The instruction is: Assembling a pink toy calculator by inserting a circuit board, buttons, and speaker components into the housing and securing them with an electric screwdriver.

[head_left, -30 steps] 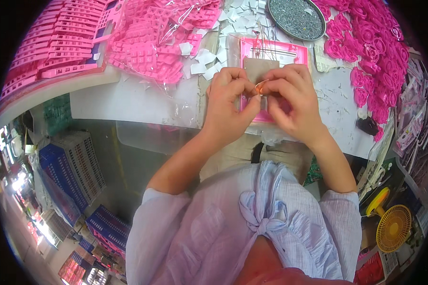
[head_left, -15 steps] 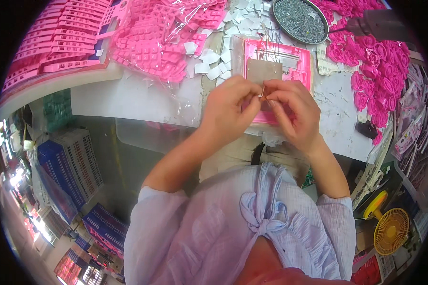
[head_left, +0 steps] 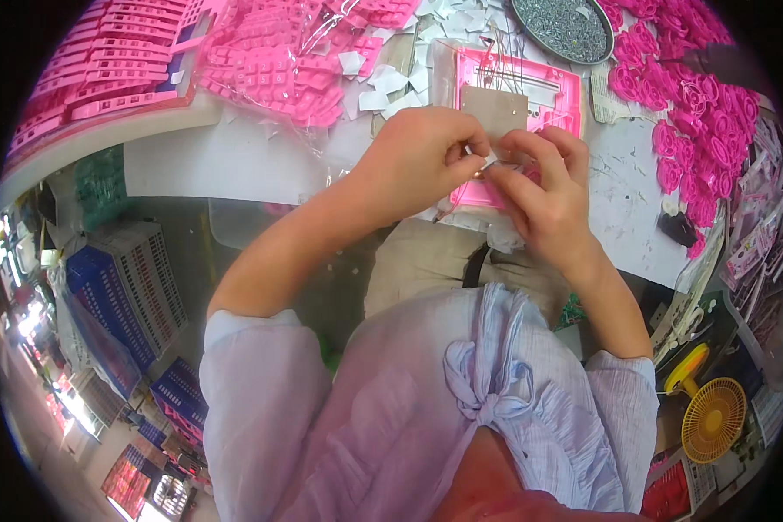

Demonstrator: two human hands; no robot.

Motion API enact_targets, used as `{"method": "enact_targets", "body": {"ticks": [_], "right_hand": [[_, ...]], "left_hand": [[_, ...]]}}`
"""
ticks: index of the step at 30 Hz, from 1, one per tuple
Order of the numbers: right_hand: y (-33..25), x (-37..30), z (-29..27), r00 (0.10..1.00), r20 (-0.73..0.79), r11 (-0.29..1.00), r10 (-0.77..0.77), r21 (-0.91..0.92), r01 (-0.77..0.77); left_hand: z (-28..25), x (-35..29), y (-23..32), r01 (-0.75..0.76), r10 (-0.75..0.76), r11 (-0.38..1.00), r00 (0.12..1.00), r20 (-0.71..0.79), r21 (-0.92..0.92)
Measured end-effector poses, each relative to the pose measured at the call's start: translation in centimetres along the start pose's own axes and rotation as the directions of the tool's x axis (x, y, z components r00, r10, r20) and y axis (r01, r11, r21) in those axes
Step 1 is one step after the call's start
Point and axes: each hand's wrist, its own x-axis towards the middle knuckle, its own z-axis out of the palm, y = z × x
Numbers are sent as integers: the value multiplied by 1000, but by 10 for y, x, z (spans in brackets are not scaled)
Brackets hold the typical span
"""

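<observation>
Small white piece (head_left: pixel 489 160) is being pinched by the left hand (head_left: pixel 418 161); the right hand (head_left: pixel 550 198) is meeting it, closure indeterminable. Beneath both hands, a pink casing (head_left: pixel 572 103) is lying; beyond, a grey-brown board (head_left: pixel 496 106) is resting.
</observation>
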Motion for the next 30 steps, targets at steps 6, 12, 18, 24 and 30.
{"method": "enact_targets", "body": {"ticks": [6, 12, 18, 24, 30], "right_hand": [[0, -1, 6, 1000, 26, 999, -11, 37, 10], [-2, -1, 5, 997, 75, 999, 24, 23, -25], [-1, 3, -15, 981, 192, 999, 37, 27, -43], [-1, -1, -8, 995, 93, 997, 33, 66, -39], [-3, -5, -3, 990, 136, 999, 26, -32, -22]], "left_hand": [[18, -11, -9, -195, 217, 969, 965, -148, 152], [22, -13, -13, -236, 278, 938, 950, -142, 256], [2, -30, -8, -83, 356, 884, 756, -549, 460], [51, -84, -11, 57, 86, 919, 937, -339, 390], [5, -52, 2, -59, 158, 972, 881, -446, 228]]}}
